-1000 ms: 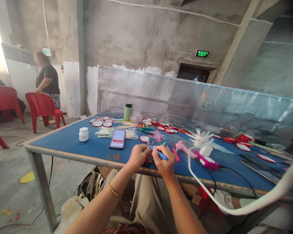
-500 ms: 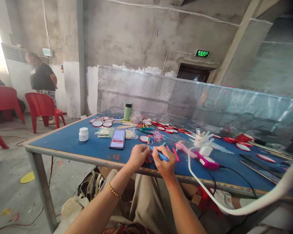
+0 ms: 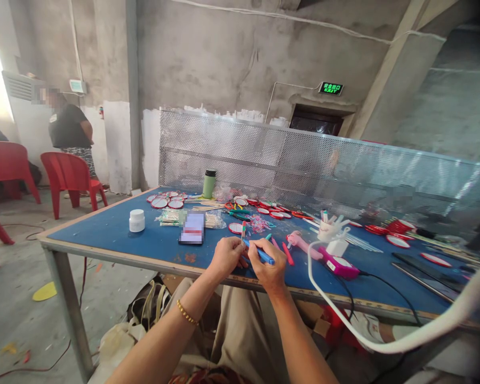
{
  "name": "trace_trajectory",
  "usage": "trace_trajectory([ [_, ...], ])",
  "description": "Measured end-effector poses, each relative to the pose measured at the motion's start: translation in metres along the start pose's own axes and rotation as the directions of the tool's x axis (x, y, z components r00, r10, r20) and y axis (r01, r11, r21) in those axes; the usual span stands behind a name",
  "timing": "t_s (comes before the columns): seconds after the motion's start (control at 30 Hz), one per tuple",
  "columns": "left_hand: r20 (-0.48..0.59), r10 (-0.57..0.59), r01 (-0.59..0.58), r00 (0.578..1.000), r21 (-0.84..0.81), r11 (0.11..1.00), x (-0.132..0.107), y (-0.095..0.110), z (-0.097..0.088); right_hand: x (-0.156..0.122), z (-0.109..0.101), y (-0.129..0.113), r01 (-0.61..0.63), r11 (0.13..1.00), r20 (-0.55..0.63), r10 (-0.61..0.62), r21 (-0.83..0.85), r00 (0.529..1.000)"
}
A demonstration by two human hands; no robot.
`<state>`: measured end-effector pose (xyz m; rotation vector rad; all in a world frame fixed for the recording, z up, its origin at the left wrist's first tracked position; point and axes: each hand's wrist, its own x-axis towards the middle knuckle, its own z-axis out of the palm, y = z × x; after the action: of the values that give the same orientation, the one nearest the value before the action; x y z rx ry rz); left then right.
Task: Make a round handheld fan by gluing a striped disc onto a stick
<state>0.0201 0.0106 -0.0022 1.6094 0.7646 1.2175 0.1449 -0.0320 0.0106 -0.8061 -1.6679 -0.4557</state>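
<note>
The left hand has its grip closed on a narrow, flat strip with coloured bands. The strip stands near upright above the front edge of the bench, just in front of a round, pale disc with a red rim. A bracelet of round, gold-coloured beads encircles the left wrist.

The right hand has its grip clamped on a blue, smooth-barrelled marker, held pen-fashion. The marker tip points at the strip; whether the two touch cannot be told.

The bench has a flat blue top with a pale edge strip and a squared metal leg. Left of the hands are a dark-edged, rectangular phone, a clear, wrinkled bag of thin sticks and a squat, white cylindrical jar. A green flask with a black lid stands behind them, upright. Right of the hands lie a smooth pink tool and a glossy magenta case. A perforated metal panel rises behind the bench.
</note>
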Motion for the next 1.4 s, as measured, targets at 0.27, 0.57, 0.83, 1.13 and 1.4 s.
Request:
trace_trajectory([
  [0.27, 0.006, -0.007, 0.007, 1.0, -0.007, 1.0, -0.0014, 0.0013, 0.0003, 0.0004, -0.0005, -0.0003, 0.001, 1.0, -0.012, -0.001, -0.025, 1.0],
  [0.57, -0.004, 0.009, -0.009, 1.0, 0.023, 1.0, -0.0014, 0.0027, 0.0002, 0.0005, 0.0001, -0.0007, 0.008, 1.0, -0.006, -0.008, -0.013, 1.0],
  [0.83, -0.001, -0.004, 0.004, 1.0, 0.014, 1.0, -0.0013, 0.0038, 0.0005, 0.0006, -0.0003, -0.0002, 0.006, 1.0, -0.007, -0.006, -0.018, 1.0],
  [1.13, 0.007, -0.018, 0.018, 1.0, -0.019, 1.0, 0.0001, -0.0014, 0.0012, 0.0002, -0.0002, 0.0004, -0.008, 0.999, -0.027, 0.007, -0.033, 1.0],
  [1.4, 0.003, -0.002, 0.002, 1.0, 0.016, 1.0, -0.0005, 0.0013, 0.0, 0.0011, -0.0001, -0.0012, -0.001, 0.999, -0.011, 0.0, -0.044, 1.0],
])
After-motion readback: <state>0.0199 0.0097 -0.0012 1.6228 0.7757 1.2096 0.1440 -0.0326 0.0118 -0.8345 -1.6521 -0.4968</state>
